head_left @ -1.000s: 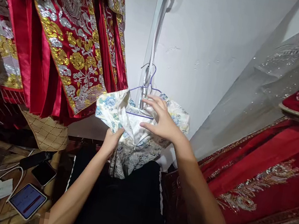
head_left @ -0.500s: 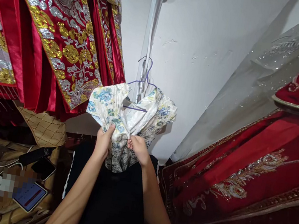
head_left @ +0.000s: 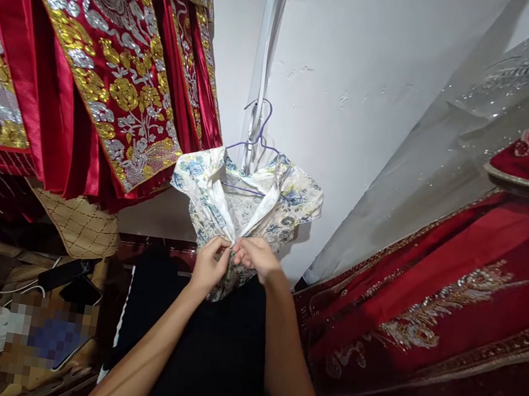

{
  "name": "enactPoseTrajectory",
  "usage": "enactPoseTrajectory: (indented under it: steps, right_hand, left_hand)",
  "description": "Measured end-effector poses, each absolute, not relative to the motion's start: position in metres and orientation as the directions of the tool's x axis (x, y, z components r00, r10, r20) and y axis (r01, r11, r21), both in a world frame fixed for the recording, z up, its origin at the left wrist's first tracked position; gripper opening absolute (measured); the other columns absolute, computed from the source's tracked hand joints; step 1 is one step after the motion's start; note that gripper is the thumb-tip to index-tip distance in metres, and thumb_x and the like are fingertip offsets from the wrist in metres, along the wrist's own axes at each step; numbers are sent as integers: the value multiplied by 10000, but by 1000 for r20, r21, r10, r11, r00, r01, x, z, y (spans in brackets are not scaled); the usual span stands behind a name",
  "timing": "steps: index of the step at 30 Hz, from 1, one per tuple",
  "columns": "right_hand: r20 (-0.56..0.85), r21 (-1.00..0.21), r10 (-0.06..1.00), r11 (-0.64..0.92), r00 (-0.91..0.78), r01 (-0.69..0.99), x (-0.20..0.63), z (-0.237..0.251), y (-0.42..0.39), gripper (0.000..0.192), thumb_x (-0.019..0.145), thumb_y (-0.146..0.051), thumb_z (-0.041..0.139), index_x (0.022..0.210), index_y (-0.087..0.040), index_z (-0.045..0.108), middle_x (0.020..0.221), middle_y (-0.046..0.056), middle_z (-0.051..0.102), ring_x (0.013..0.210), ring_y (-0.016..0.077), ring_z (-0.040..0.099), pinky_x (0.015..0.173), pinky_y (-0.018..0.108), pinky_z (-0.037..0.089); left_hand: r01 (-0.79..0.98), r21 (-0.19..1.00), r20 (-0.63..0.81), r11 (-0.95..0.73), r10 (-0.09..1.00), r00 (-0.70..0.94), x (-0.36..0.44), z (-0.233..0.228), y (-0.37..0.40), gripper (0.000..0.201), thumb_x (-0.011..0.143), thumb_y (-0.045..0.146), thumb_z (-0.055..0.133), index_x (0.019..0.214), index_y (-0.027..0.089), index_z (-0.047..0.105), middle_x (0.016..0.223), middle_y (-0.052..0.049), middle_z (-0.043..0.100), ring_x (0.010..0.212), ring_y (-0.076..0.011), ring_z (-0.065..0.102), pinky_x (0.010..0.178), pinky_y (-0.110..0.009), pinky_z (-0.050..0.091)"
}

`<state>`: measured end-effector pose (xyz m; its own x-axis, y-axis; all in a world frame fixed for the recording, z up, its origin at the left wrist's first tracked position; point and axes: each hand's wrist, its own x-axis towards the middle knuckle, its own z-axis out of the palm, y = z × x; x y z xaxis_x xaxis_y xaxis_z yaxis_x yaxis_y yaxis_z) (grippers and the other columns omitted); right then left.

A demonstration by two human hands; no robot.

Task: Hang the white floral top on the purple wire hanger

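Frame centre: left hand (head_left: 209, 264) and right hand (head_left: 257, 256) pinching shut front of floral white satin garment (head_left: 289, 202), already hung on purple wire hanger (head_left: 258, 143); fastening unfinished.

Purple hanger (head_left: 253, 145) carrying floral garment (head_left: 243, 204), wall-hung

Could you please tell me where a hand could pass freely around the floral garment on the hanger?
Free: the bare white wall right of the floral garment, up to the sheer sequined fabric. Crowded: red embroidered robes press close on its left; both the left hand and right hand occupy its front.
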<state>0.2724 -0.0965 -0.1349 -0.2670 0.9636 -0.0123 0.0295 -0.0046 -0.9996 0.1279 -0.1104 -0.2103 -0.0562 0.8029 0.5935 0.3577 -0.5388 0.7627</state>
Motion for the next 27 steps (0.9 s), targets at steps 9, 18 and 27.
enactPoseTrajectory:
  steps: [9,18,27]
  right_hand:
    - [239,-917,970,243,53,-317,263,11,-28,216,888,-246,630,708,-127,627,498,-18,576,340,10,361,327,129,193]
    - [430,-897,902,421,-41,-137,255,-4,-54,318,919,-404,600,705,-171,594,503,-23,569,382,44,417,405,169,300]
    - [372,-918,928,367,4,151,259,-61,-38,315,861,-409,590,648,-181,633,508,-10,564,461,113,458,529,263,361]
  left_hand:
    - [362,759,505,-541,840,199,127,-195,-98,125,853,165,568,733,191,547,702,-3,556,659,-149,534,622,-256,429]
    - [285,551,791,-784,600,120,112,-33,-60,277,972,230,531,1230,209,628,977,-50,696,835,-154,652,792,-285,515]
    - [503,402,894,-765,446,-35,78,17,-36,103,951,219,600,936,166,687,902,-40,694,844,-145,621,826,-272,479]
